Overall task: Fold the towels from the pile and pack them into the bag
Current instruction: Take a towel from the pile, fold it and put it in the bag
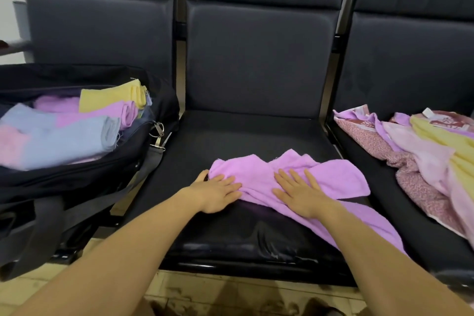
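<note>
Two flat hands, left (218,194) and right (298,194), fingers straight and gripping nothing, press the rumpled purple towel (331,178) on the seat (251,136) right of the bag (143,161). Smoothing outward toward the corners should precede folding, or creases get trapped.

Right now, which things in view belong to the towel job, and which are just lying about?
Job: purple towel under left hand and right hand; towel pile; black bag holding folded towels.
Lying about: grey object far left, too cropped to identify.
</note>
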`<state>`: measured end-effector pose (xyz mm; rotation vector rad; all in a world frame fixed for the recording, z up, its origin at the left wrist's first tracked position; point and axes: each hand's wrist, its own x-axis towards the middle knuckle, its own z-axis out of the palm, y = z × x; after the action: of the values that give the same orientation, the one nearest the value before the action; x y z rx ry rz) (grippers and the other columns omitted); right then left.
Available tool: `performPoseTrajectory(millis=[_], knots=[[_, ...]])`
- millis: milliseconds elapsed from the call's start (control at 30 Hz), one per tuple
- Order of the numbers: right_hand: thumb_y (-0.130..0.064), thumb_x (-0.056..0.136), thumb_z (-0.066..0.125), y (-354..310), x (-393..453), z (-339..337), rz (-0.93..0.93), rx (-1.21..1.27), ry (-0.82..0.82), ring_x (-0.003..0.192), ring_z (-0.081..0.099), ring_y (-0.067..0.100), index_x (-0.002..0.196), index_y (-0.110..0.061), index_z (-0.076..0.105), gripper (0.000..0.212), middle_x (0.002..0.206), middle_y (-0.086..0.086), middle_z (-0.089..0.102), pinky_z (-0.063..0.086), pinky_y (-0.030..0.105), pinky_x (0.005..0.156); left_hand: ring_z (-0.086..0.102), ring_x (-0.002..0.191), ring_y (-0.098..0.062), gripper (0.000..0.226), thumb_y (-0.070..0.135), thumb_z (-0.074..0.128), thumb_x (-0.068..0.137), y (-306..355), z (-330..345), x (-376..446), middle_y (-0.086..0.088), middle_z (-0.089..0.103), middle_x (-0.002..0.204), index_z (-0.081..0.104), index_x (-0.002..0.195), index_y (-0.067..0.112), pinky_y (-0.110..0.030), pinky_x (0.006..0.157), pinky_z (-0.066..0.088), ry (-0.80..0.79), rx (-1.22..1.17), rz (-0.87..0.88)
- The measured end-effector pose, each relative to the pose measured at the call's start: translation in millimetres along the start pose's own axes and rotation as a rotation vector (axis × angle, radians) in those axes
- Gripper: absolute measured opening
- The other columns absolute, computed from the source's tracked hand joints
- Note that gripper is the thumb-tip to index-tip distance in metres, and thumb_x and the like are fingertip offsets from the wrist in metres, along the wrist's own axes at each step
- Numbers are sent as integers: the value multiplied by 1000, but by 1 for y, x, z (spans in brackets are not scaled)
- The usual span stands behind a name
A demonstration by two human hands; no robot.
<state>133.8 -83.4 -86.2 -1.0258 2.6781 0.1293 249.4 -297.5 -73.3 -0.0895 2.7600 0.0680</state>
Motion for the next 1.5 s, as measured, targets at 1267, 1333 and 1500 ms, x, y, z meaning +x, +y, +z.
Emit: performPoseTrajectory(millis=[1267,1333,1500], knots=[[-17,98,48,-43,20,-88,53,829,1192,78,55,20,87,-24,50,13,86,-6,56,40,38,85,53,80,-20,14,28,47,99,-49,-71,-8,0,56,76,51,90,18,-32,87,29,1152,-806,-279],[-11,97,49,-41,20,-89,8,627,1238,77,53,22,86,-21,52,15,88,-3,55,31,34,79,54,85,-24,13,29,42,101,-53,-68,-10,1,56,76,47,92,20,-38,85,39,1106,-859,-285],[-4,77,64,-54,21,-73,-229,1,1180,61,51,24,75,-18,61,14,71,-2,53,24,35,65,59,72,-24,14,28,49,98,-51,-66,-13,-5,60,71,54,98,16,-38,71,48,1003,-606,-281]])
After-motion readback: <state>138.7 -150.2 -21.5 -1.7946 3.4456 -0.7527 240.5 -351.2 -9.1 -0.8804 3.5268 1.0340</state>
